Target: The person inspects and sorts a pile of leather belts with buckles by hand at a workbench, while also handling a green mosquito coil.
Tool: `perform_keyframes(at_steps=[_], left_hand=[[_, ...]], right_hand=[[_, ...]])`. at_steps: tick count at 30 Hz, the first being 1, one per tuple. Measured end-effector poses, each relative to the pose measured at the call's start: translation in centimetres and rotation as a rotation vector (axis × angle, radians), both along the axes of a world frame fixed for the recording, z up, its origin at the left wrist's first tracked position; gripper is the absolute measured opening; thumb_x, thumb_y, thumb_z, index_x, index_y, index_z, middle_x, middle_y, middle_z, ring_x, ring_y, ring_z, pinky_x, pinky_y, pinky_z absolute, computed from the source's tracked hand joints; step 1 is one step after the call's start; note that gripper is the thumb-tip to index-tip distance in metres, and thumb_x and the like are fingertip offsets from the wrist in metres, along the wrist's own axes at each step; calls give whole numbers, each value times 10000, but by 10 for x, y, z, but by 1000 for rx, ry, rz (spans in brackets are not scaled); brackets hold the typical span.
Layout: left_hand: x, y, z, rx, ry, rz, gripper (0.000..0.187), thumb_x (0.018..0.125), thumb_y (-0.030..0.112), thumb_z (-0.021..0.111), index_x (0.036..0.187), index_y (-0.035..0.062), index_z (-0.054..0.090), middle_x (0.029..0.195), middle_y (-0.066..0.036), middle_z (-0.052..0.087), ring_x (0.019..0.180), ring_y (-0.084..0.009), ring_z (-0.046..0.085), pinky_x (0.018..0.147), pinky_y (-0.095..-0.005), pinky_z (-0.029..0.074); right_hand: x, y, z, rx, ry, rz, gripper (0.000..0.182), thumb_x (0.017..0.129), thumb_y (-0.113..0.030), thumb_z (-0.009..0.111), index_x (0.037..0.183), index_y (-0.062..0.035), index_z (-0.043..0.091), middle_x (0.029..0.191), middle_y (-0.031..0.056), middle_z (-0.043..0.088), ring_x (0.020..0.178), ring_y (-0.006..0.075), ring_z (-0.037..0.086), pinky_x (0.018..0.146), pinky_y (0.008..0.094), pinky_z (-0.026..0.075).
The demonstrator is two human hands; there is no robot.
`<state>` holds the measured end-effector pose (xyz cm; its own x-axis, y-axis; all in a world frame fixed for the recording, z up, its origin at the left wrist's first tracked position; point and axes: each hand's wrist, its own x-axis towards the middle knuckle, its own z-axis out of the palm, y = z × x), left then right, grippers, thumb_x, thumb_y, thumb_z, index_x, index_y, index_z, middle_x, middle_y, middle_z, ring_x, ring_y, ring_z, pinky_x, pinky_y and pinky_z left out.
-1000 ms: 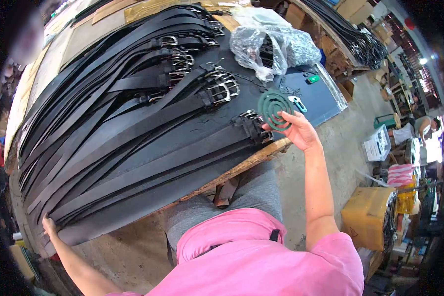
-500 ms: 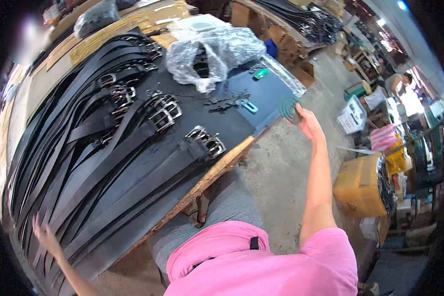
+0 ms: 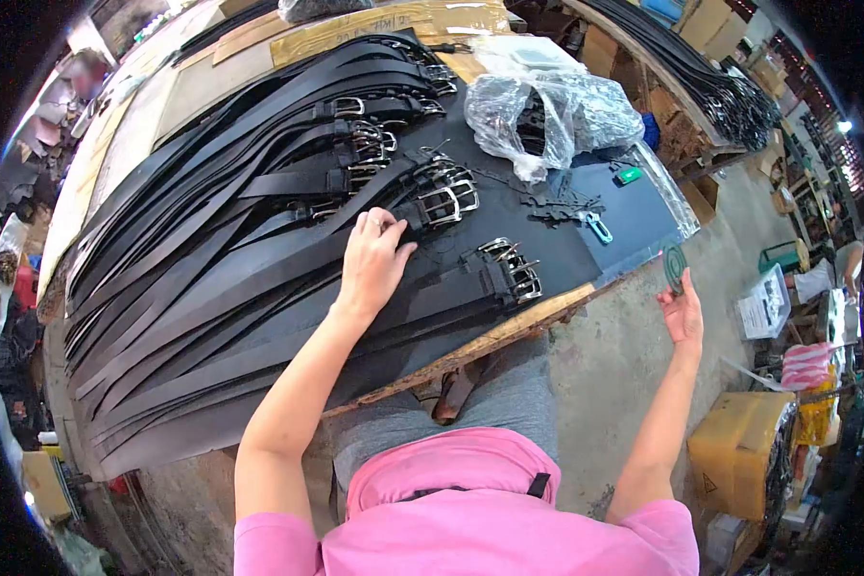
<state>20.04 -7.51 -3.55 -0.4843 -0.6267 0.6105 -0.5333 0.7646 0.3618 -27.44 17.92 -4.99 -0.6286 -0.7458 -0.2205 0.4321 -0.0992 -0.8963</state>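
My right hand (image 3: 683,312), held out past the table's right edge, pinches a dark green mosquito coil (image 3: 674,269) by its lower rim. Over the belts, my left hand (image 3: 372,269) has its fingers curled and its thumb close to them. A dark bit shows between those fingertips, too small to name. Just beyond them lies a bundle of black belts (image 3: 355,216) with silver buckles (image 3: 446,204). A nearer bundle of belts (image 3: 432,305) runs along the table's front edge, its buckles (image 3: 511,269) facing right.
Crumpled clear plastic (image 3: 595,110) lies at the table's back right. Near it are black scraps (image 3: 557,206), a light-blue carabiner-like clip (image 3: 595,227) and a small green item (image 3: 628,176). A cardboard box (image 3: 734,446) and a white bin (image 3: 766,302) stand on the floor at right.
My left hand has come from the belts' far-left ends up to near the buckles, and its fingers have curled. The view has swung left. My right hand still has the coil.
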Motion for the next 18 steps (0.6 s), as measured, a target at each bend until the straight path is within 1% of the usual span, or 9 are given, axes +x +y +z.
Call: perform_keyframes(at_steps=[2,4,8,10,11,14,15,16,18], left_hand=[[-7,-3,-5,-20,51,70,272,687,50,789,929,-17,682,968,-104,561,921,-280,561,806,-380,490],[-10,-6,-6,-72,59,70,227,696,44,780,898,-4,688,932,-93,572,886,-269,571,774,-374,500],[-7,-5,-5,-72,27,63,132,741,49,775,845,14,702,884,-85,617,839,-268,608,735,-367,513],[-4,-6,-3,-42,48,44,109,754,46,769,839,16,708,905,-89,633,855,-266,623,738,-360,517],[-2,-6,-2,-27,58,33,98,760,44,766,836,18,710,916,-91,641,862,-265,631,739,-357,519],[8,-4,-3,220,226,64,100,777,36,758,862,11,712,972,-105,660,915,-270,650,763,-348,523],[11,-4,-5,206,249,36,102,783,17,746,870,-10,699,987,-123,643,858,-280,656,703,-349,532],[13,-4,-7,193,259,27,104,781,12,746,869,-11,695,992,-132,643,869,-288,657,714,-354,532],[14,-3,-9,169,282,12,108,776,2,744,866,-14,687,1002,-148,642,890,-304,658,736,-366,531]], right_hand=[[11,-1,12,-66,-18,30,255,907,-304,729,939,-58,672,812,36,667,638,138,587,685,351,526],[30,-9,28,-107,8,57,228,908,-270,728,945,-50,681,840,51,680,664,146,603,683,358,525],[100,-51,68,-133,69,131,200,906,-210,726,974,-25,689,879,78,692,721,162,627,697,364,528],[144,-79,84,-188,127,297,180,897,-168,726,951,0,691,898,103,696,716,173,644,676,350,542],[171,-92,93,-156,221,318,165,896,-156,724,925,3,692,892,106,700,702,174,649,657,340,547],[230,-130,94,-117,460,371,162,905,-143,710,855,10,693,866,91,709,668,166,660,617,314,557],[246,-141,86,-122,590,362,163,894,-141,718,854,15,690,828,94,704,662,182,658,614,315,546],[260,-151,77,-127,720,351,165,882,-139,727,852,19,687,790,98,699,657,198,657,611,316,536],[280,-170,68,-288,1339,243,170,844,-126,744,841,28,672,761,145,666,666,274,649,614,349,510]])
